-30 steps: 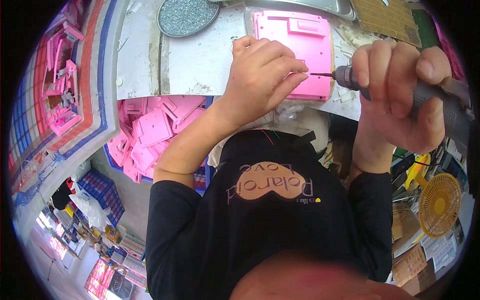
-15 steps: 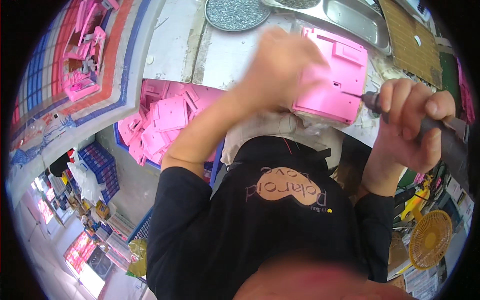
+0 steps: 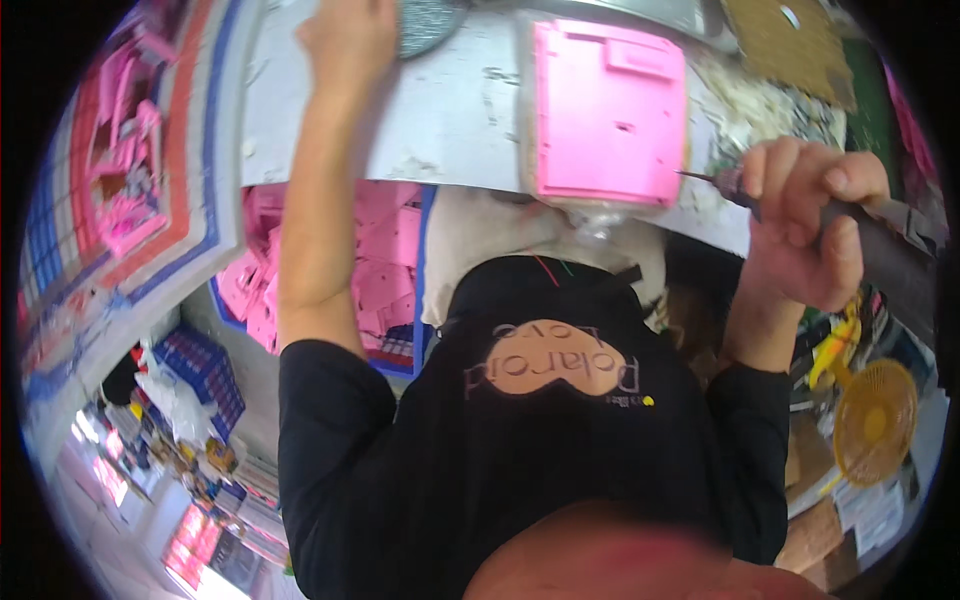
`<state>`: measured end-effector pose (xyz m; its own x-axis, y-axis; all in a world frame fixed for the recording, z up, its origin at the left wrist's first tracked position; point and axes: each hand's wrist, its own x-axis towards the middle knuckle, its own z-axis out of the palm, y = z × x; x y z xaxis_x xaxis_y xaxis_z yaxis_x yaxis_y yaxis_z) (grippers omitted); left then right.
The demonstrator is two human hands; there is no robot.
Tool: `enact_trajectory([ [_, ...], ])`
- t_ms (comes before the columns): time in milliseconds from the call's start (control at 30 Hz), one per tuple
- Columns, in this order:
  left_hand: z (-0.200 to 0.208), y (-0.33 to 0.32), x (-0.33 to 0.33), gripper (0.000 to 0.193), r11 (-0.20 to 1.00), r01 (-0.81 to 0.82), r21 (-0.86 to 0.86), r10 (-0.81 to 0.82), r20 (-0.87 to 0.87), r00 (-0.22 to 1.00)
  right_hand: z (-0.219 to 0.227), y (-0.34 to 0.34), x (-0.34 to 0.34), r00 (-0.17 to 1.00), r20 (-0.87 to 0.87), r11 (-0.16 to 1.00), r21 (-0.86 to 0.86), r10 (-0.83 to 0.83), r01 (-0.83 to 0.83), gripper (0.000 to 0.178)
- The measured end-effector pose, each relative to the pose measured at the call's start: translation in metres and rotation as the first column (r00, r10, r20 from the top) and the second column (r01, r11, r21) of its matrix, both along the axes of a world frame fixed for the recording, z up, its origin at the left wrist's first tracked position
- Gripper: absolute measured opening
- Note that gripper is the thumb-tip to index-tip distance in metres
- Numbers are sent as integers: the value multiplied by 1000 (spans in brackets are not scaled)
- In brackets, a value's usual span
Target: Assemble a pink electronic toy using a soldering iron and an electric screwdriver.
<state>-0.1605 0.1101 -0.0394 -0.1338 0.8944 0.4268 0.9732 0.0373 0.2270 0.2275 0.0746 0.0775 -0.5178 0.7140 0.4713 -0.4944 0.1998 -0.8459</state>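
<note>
My right hand (image 3: 810, 215) is wrapped round a dark power screwdriver (image 3: 880, 255), its thin bit pointing left. The bit's tip is beside the right edge of a flat pink plastic panel (image 3: 610, 120), which has a raised rectangular block near its far edge and a small slot. Up at the far left, my left hand (image 3: 350, 40) is next to the round metal tray of screws (image 3: 440, 42). Its fingers are blurred and partly cut off by the picture's upper edge, so what they hold does not show.
A blue crate (image 3: 425, 240) of pink plastic parts (image 3: 385, 285) stands below the table's near edge, under my left forearm. More pink pieces (image 3: 130, 150) lie on striped cloth at the left. Brown board (image 3: 795, 50) lies far right; a yellow fan (image 3: 873, 425) stands at the lower right.
My left hand has moved left and away from the pink panel to beside the screw tray. The view has shifted; my right hand still holds the screwdriver near the panel's right side.
</note>
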Motion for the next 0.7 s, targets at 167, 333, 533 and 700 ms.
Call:
enact_trajectory([
  [167, 42, -44, 76, 17, 929, 367, 35, -333, 509, 794, -10, -29, 7, 998, 8, 996, -56, -69, 69, 27],
  [333, 44, -71, 145, 11, 669, 707, 230, -729, 389, 563, -16, -41, 6, 994, 43, 984, -147, -100, 105, 22],
  [533, 23, -79, 149, 6, 661, 731, 169, -737, 329, 591, -31, -40, 1, 980, 171, 992, 91, -103, 89, 14],
  [700, 24, -78, 148, 2, 675, 720, 161, -723, 338, 603, -23, -26, 1, 986, 162, 996, 86, -32, 18, 17],
])
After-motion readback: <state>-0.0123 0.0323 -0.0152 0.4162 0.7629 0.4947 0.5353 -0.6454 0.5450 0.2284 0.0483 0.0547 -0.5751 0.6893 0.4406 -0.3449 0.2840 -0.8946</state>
